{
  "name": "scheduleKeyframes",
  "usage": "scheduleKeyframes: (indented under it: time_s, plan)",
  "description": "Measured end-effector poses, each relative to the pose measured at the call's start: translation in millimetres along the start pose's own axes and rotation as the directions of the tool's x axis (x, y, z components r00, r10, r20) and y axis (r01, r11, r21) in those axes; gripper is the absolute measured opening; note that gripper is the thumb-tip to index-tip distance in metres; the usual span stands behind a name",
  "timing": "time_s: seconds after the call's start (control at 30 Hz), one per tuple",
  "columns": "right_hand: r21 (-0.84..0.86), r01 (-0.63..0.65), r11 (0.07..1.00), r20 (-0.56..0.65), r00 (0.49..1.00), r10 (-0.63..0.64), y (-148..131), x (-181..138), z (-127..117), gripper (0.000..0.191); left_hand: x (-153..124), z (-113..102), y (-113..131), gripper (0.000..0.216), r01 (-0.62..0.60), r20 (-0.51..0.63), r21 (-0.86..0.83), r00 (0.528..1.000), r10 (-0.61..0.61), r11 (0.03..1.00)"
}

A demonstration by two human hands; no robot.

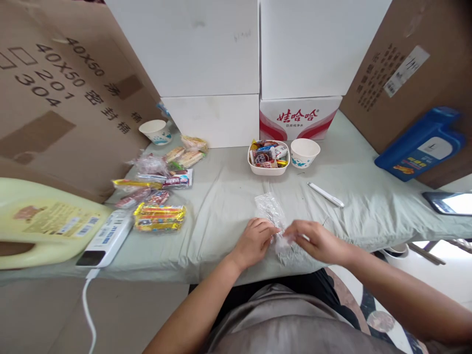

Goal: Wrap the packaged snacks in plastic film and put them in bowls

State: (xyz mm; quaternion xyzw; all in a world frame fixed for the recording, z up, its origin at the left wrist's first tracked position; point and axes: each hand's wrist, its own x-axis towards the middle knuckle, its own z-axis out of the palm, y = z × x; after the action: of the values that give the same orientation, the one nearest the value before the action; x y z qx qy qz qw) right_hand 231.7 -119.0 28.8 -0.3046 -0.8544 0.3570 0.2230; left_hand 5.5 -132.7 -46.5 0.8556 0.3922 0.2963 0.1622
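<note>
A clear, crinkled plastic wrapper lies on the cloth-covered table near its front edge. My left hand is closed on the wrapper's lower left side, fingers bent over it. From the other side, my right hand pinches the wrapper's lower right end, thumb and fingertips together. Whether anything is inside the wrapper I cannot make out. Beyond the hands stands a white tub filled with small packaged snacks. Beside it on the right is a white paper cup with a blue-green pattern.
Packaged snacks are heaped at the left, near another paper cup, a power bank with a cable and a yellow jug. Rightward lie a white pen, a blue bottle and a phone. Boxes wall the back.
</note>
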Motion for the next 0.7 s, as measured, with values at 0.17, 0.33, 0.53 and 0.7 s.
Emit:
scheduleKeyframes:
  time_s: [0.17, 0.33, 0.53, 0.7]
  plan:
    - [-0.122, -0.399, 0.909, -0.126, 0.915, 0.384, 29.2, 72.8, 6.7, 0.026, -4.2, 6.6, -6.4, 0.059, 0.048, -0.146, -0.073, 0.988, -0.058, 0.996]
    - [-0.406, -0.506, 0.761, -0.214, 0.862, 0.459, 48.0, 104.1, 25.3, 0.025, -4.3, 5.2, -5.2, 0.073, 0.111, -0.116, -0.114, 0.985, -0.124, 0.987]
    - [-0.481, -0.52, 0.706, -0.243, 0.853, 0.462, 55.8, 101.4, 39.0, 0.026, -1.3, 2.4, 0.6, 0.046, 0.017, -0.078, -0.071, 0.997, -0.023, 0.997]
    - [-0.508, -0.516, 0.69, -0.244, 0.854, 0.459, 56.8, 102.0, 42.4, 0.025, 0.4, -6.7, 6.5, 0.035, 0.082, -0.151, -0.036, 0.985, -0.087, 0.996]
